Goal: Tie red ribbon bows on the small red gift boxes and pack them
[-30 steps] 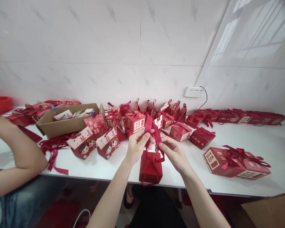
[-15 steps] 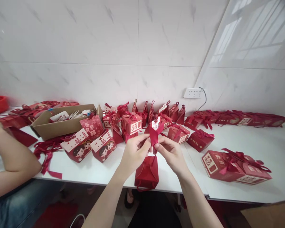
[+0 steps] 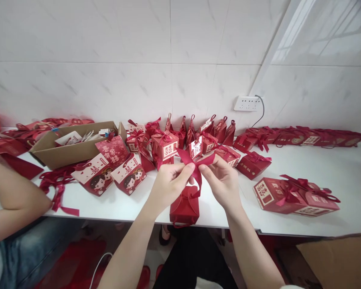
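Observation:
A small red gift box [image 3: 185, 208] stands at the near edge of the white table [image 3: 319, 168]. A dark red ribbon [image 3: 195, 164] rises from its top. My left hand [image 3: 168, 185] pinches the ribbon's left part, and my right hand [image 3: 221, 180] pinches its right part just above the box. Both ribbon ends flare outward between my fingertips. A small white-and-red tag [image 3: 196, 147] shows right behind the ribbon.
Several red gift boxes and pointed pouches [image 3: 198, 132] crowd the table's back. Two cartoon-printed boxes [image 3: 108, 174] and an open cardboard carton [image 3: 69, 146] lie left. Flat boxes [image 3: 295, 196] lie right. Another person's arm [image 3: 12, 196] rests at the left edge. A wall socket [image 3: 247, 103] is behind.
The ribbon loop has been drawn down and its ends now spread sideways between my hands. The camera has tilted, so the table sits higher in view.

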Available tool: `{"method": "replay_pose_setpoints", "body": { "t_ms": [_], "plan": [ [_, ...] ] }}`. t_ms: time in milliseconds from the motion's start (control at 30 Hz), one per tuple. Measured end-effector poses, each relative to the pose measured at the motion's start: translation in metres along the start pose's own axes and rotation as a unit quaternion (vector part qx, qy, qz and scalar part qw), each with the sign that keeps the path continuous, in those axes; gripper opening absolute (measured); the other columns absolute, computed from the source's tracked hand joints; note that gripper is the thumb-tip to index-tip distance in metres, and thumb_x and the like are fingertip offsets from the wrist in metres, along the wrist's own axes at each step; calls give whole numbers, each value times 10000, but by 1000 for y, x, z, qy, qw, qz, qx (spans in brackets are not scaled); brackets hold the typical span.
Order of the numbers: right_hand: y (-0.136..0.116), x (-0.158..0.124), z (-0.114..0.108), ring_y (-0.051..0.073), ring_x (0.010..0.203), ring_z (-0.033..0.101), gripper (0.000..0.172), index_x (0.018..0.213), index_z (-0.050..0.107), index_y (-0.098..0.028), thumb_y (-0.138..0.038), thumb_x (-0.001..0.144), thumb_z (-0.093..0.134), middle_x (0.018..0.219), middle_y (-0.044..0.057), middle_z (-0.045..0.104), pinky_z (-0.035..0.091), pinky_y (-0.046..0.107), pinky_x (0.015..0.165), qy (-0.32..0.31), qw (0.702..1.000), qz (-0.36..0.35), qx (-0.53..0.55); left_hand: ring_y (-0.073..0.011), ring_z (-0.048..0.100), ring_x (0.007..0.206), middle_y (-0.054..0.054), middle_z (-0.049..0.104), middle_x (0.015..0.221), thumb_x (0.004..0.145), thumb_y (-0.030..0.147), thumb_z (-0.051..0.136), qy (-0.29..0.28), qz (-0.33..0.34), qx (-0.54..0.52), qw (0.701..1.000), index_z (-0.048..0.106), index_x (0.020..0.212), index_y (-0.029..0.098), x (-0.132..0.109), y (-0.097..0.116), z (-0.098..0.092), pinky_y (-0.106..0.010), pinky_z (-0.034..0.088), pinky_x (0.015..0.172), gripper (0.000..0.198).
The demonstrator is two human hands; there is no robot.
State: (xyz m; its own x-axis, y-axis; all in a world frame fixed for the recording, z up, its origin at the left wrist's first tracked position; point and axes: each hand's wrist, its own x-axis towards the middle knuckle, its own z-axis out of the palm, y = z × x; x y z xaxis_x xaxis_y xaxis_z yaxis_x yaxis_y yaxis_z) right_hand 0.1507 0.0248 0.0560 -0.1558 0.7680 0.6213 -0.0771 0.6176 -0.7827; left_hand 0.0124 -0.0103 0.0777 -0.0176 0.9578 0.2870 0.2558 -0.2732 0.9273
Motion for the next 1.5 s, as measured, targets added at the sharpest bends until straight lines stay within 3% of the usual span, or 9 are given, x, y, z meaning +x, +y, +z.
{"method": "replay_pose_setpoints", "body": {
  "t_ms": [167, 267, 533, 700, 900, 1000, 1133, 1333, 1500],
  "plan": [
    [3, -8, 6, 187, 913, 585, 159, 842, 640, -232, -87, 802, 592, 903, 39, 582, 498, 368, 812, 24, 971, -198, -131, -107, 550, 486, 17, 584, 571, 843, 427, 537, 31, -39, -107, 993, 601, 774, 167, 7, -8, -5, -215, 453, 463, 277],
    [6, -13, 9, 209, 978, 578, 206, 878, 661, -218, -60, 803, 554, 984, 76, 563, 505, 394, 840, -2, 953, -235, -194, -110, 577, 584, 3, 611, 659, 843, 423, 544, 41, -11, -59, 997, 604, 761, 166, 6, -11, -8, -204, 468, 514, 277],
    [4, -14, 11, 159, 792, 624, 127, 716, 604, -197, -122, 818, 586, 875, 53, 622, 531, 301, 695, 8, 973, -158, -169, -108, 612, 638, 3, 673, 730, 897, 331, 490, 9, 125, 157, 980, 650, 778, 183, -6, -7, -12, -196, 466, 578, 249],
    [10, -17, 14, 141, 730, 621, 185, 873, 526, -239, -179, 750, 651, 805, -6, 615, 536, 287, 676, 32, 998, -5, -58, -100, 641, 657, 3, 701, 811, 906, 247, 480, 2, 193, 202, 960, 643, 910, 196, -7, -9, -13, -183, 487, 612, 171],
    [5, -18, 12, 113, 550, 532, 96, 820, 583, -199, -286, 780, 598, 674, -15, 589, 430, 233, 484, -51, 986, 119, -105, -98, 613, 591, 13, 669, 737, 919, 211, 437, 35, 224, 289, 930, 599, 936, 197, -13, -9, -10, -195, 478, 593, 163],
    [3, -20, 12, 96, 486, 496, 84, 861, 592, -206, -245, 790, 571, 595, -42, 574, 408, 212, 454, -51, 983, 98, -145, -140, 635, 660, -10, 666, 753, 904, 170, 408, 36, 234, 340, 910, 583, 965, 197, -17, -6, -7, -234, 490, 616, 187],
    [4, -26, 16, 108, 448, 557, 56, 828, 546, -239, -192, 797, 542, 566, -51, 617, 448, 215, 448, 28, 984, 43, -172, -151, 630, 752, -51, 637, 900, 892, 136, 387, 61, 244, 347, 904, 570, 967, 201, -20, -4, 0, -246, 505, 633, 208],
    [8, -32, 20, 123, 511, 644, 90, 855, 560, -248, -165, 821, 555, 658, -32, 681, 511, 220, 475, 53, 988, 6, -148, -80, 575, 577, -33, 579, 855, 925, 251, 427, 70, 177, 173, 966, 578, 857, 179, -15, -8, 2, -203, 492, 571, 181],
    [5, -26, 14, 156, 822, 672, 115, 843, 681, -231, -165, 811, 592, 900, 26, 710, 556, 280, 719, 37, 998, -3, -47, -76, 578, 484, -35, 629, 817, 921, 344, 435, 69, 78, 42, 994, 596, 796, 168, -11, -12, 1, -201, 450, 467, 270]
  ]
}}
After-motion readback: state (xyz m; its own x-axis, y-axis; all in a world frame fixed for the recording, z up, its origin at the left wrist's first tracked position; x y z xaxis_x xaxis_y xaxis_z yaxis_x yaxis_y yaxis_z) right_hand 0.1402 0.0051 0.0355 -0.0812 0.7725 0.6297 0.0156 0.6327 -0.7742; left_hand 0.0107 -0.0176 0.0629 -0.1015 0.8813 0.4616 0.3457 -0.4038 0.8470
